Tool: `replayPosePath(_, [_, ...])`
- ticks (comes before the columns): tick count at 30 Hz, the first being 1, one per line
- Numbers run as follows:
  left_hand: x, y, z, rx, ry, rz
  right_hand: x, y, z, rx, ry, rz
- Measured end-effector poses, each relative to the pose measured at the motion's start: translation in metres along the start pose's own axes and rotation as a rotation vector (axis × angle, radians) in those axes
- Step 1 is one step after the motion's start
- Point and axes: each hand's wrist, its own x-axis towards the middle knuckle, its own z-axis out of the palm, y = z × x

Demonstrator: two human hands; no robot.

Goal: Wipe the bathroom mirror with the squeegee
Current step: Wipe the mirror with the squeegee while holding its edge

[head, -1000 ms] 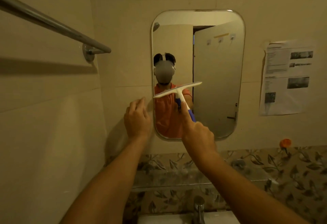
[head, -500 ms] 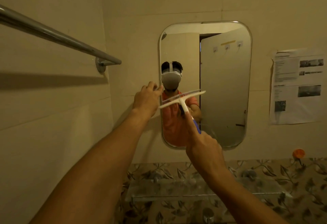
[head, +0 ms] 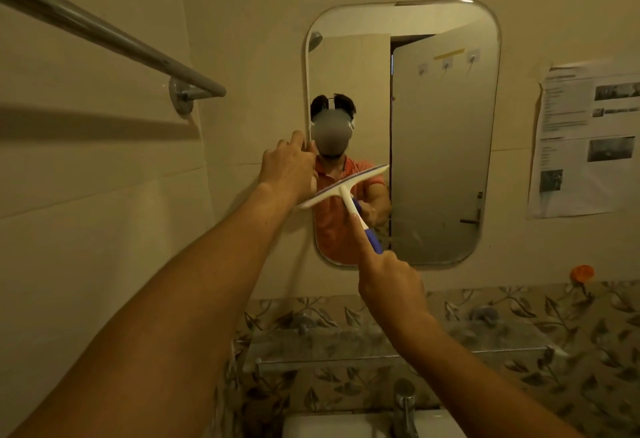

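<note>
Squeegee (head: pixel 341 190) sits over the lower-left part of the mirror (head: pixel 440 147), on the far wall ahead of both hands. Blade long axis is tilted: left end low, at the mirror's left rim, right end higher toward mid-glass. Handle runs from blade centre down, right and nearer, into the right hand (head: pixel 389 282), which is wrapped on the blue grip with the index finger laid straight up the shaft. So the right hand drives, and I'd judge the next stroke needs the blade levelled or pulled along its tilt. Left hand (head: pixel 287 167) is at the left rim, just above the blade's low end, and could block an upward pass there. Can't tell if its fingers hook the rim or only press on it, since only the back of the hand shows. Also unclear: whether the rubber edge actually touches the glass, and any wet film, though there are faint streaks low near the reflected door. The basin (head: pixel 346 425) is cut off at the bottom edge.
</note>
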Motion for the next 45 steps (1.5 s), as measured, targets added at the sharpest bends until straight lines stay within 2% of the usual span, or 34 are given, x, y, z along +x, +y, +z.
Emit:
replayPosePath(8, [-0.006,0.005,0.002,0.094,-0.043,-0.034,-0.044,0.029,0.021,-0.090,-0.124,0.037])
replayPosePath(13, [-0.011,0.018,0.004,0.061,-0.028,-0.100,-0.053,0.041,0.016,-0.097,-0.124,-0.006])
replayPosePath(17, [-0.010,0.023,0.005,0.056,-0.008,-0.132,-0.046,0.057,0.002,0.070,0.102,-0.039])
replayPosePath(24, [-0.008,0.037,0.002,0.097,-0.034,-0.171,0.029,0.058,-0.102,0.347,0.339,0.137])
replayPosePath(27, [-0.007,0.039,0.002,0.094,-0.045,-0.182,0.056,0.054,-0.134,0.431,0.387,0.236])
replayPosePath(30, [-0.008,0.039,0.005,0.076,-0.019,-0.199,0.077,0.050,-0.147,0.418,0.366,0.308])
replayPosePath(33, [-0.007,0.038,0.007,0.056,-0.032,-0.182,0.081,0.042,-0.144,0.395,0.315,0.348])
replayPosePath(41, [-0.001,0.039,0.011,0.049,-0.035,-0.204,0.056,0.020,-0.095,0.422,0.328,0.432])
replayPosePath(45, [-0.003,0.038,0.010,0.053,-0.015,-0.199,0.028,0.010,-0.060,0.437,0.255,0.499])
